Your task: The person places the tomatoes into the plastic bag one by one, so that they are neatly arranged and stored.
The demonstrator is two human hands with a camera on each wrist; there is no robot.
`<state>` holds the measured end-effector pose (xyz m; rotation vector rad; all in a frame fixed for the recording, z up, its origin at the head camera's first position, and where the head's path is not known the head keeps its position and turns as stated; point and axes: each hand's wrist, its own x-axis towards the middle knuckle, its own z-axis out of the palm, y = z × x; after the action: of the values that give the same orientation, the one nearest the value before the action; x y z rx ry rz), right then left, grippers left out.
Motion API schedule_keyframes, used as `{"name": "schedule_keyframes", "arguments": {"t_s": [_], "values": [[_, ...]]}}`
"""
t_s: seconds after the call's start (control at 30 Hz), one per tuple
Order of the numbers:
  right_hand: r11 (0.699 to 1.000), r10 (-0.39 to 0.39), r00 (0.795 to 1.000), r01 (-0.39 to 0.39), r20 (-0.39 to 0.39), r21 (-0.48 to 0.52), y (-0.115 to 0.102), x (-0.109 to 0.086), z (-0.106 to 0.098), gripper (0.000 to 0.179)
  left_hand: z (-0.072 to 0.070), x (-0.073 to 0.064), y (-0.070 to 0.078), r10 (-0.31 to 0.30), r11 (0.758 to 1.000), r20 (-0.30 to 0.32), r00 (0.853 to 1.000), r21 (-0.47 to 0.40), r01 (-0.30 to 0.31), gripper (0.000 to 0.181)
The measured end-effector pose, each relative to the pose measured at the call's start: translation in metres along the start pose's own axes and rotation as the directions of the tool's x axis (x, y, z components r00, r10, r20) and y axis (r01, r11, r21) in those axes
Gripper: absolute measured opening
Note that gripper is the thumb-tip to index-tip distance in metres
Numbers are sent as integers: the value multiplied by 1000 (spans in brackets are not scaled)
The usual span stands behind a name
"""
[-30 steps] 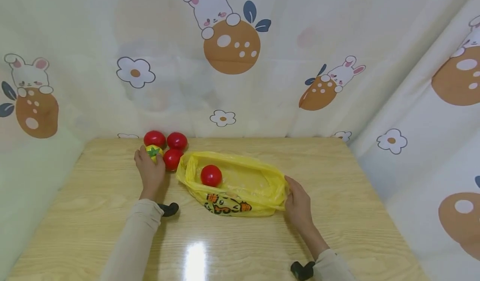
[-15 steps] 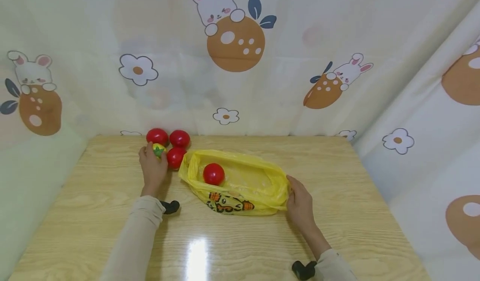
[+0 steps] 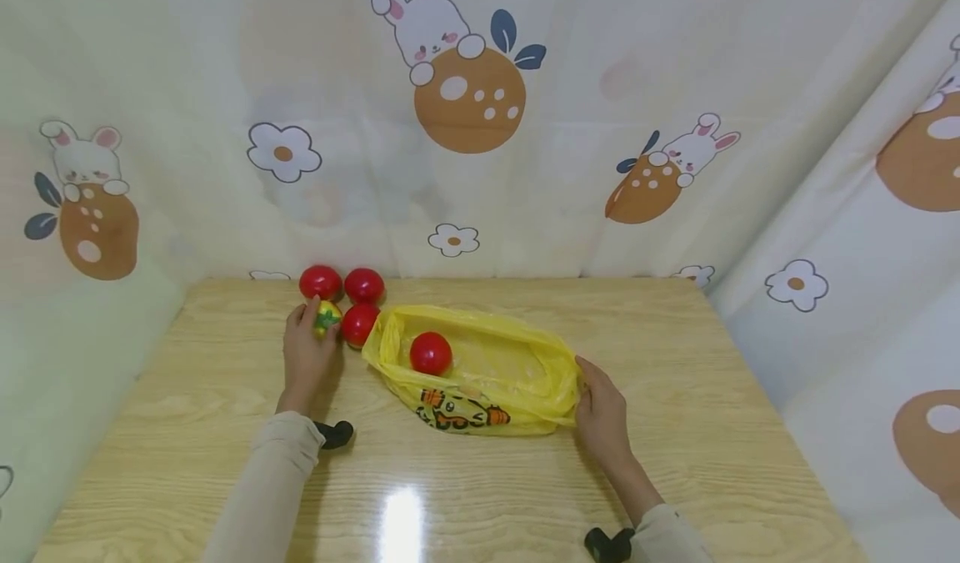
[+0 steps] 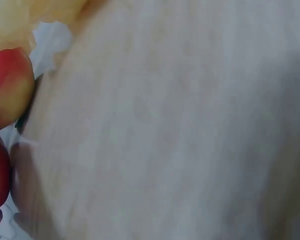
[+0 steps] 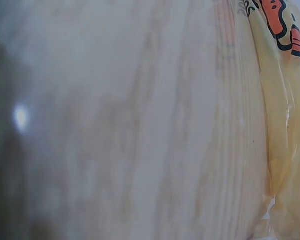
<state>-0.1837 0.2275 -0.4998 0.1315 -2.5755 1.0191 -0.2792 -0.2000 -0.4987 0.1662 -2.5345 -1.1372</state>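
1. Head view: the table [image 3: 675,329] runs beneath the left hand [image 3: 306,359] and the right hand [image 3: 600,404].
2. Between the hands lies the yellow bag [image 3: 525,419], mouth facing up, its long axis running from beside the left hand across to the right hand, with that right end slightly nearer the person.
3. Right hand: fingers curled at the bag's right end, gripping its edge. Left hand: thumb and fingers bent around the yellow fruit, spread about its width.
4. Three red fruits [image 3: 359,324] cluster just beyond and to the right of the left hand; a lone red fruit [image 3: 431,354] sits inside the bag, toward the left hand's end.
5. Smallest is the yellow fruit [image 3: 327,319] with its green top, in the left hand, well apart from the right; the bag's mouth lies to its right. Whether it is off the table, I cannot tell.
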Motion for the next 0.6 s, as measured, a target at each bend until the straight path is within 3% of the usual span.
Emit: {"name": "schedule_keyframes", "arguments": {"t_s": [0.3,0.6], "values": [[999,28,999,-28,30,29,2,-9,0,45,-4,-8,-2,-18,999,126,992,33,14,67],[999,-23,1000,23,10,24,1,-5,1,47,-7,-9,0,2,999,84,996,32,-5,72]]}}
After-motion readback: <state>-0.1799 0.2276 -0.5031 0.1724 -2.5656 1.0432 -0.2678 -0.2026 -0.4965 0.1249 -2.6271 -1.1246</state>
